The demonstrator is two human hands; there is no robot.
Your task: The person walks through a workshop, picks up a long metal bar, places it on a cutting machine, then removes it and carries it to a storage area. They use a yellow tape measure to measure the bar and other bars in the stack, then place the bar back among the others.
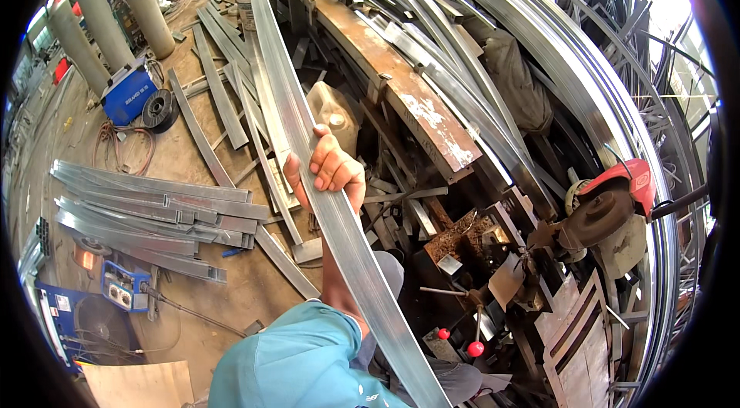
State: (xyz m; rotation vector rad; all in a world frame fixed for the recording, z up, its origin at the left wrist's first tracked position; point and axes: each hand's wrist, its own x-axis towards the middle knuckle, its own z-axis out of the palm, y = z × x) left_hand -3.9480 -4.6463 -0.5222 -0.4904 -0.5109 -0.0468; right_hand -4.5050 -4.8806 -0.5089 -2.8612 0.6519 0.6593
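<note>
A long silver metal profile bar [356, 248] runs slantwise through the view, from the top edge down to the lower edge. Around its middle my left hand [333, 171] is closed, palm beneath, with the thumb on one side and the fingers curled over the other. My left arm, in a teal sleeve [289, 358], reaches up from below. My right hand is out of view. Right of the bar stands a cut-off saw with a red guard [634, 181] and a dark round disc [595, 217]. Two red-knobbed levers [475, 349] rise nearer me.
Cut metal profiles [154, 211] lie stacked on the floor at left. Beyond are a blue machine [129, 94], a black wire spool [159, 110] and tall gas cylinders [104, 19]. A rusty beam [401, 84] and long bars [493, 111] crowd the right; a plastic jug [335, 115] sits behind my hand.
</note>
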